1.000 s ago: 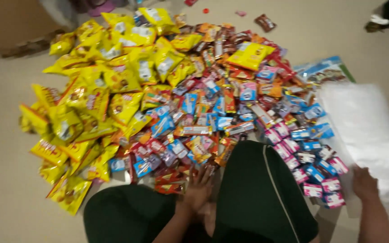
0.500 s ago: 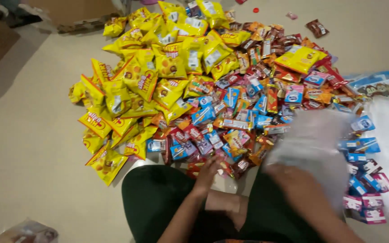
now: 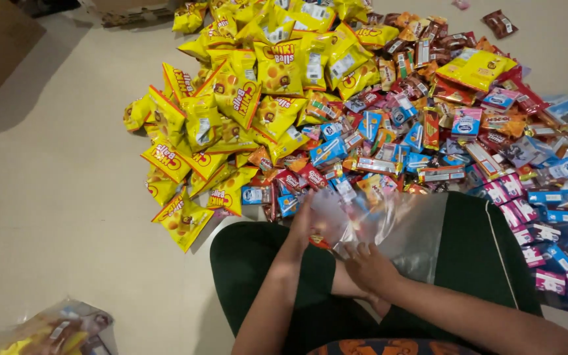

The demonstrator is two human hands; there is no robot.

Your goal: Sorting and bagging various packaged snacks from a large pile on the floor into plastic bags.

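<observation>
I see both hands working a clear plastic bag (image 3: 396,227) that lies over my lap, draped across the dark green trousers (image 3: 488,263). Left hand (image 3: 304,220) sits at the bag's 9 o'clock edge, fingers curled onto the film, pinching it near a small red packet (image 3: 320,242) that shows through the plastic; can't tell if the packet is inside the bag or under it. Right hand (image 3: 366,266) is at the bag's 6 o'clock edge, fingers bent, gripping the film from below. The two hands are near each other, not touching. Bag mouth looks bunched between them, blurred, so I can't tell if it's open. At 12 o'clock from the hands, just beyond my knees, a big heap of small snack packets (image 3: 396,144) in blue, red, pink and orange spreads over the beige floor (image 3: 54,197). At 11 o'clock the heap turns into yellow puffed snack bags (image 3: 244,98), many overlapping. At 3 o'clock pink and blue flat packets (image 3: 560,223) lie in loose rows beside my right leg. At 7 o'clock, well apart, a filled clear bag (image 3: 54,332) of mixed snacks sits on the floor at the frame corner.
</observation>
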